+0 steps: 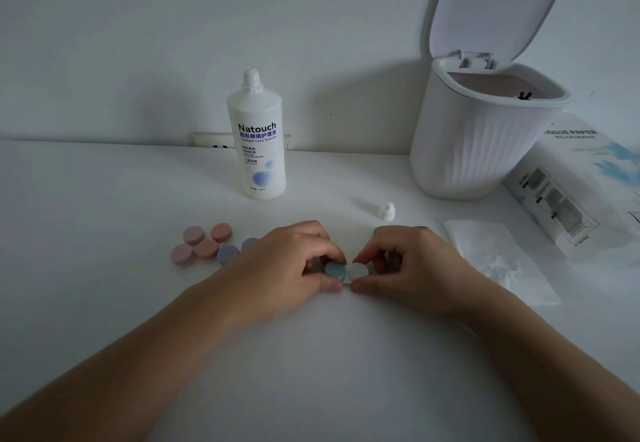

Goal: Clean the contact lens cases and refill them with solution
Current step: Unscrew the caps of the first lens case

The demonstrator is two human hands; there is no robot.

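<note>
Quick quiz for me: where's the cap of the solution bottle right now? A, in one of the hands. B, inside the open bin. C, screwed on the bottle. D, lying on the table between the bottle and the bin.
D: the small white cap lies on the table, right of the solution bottle and in front of the open bin; both hands hold a lens case instead.
</note>
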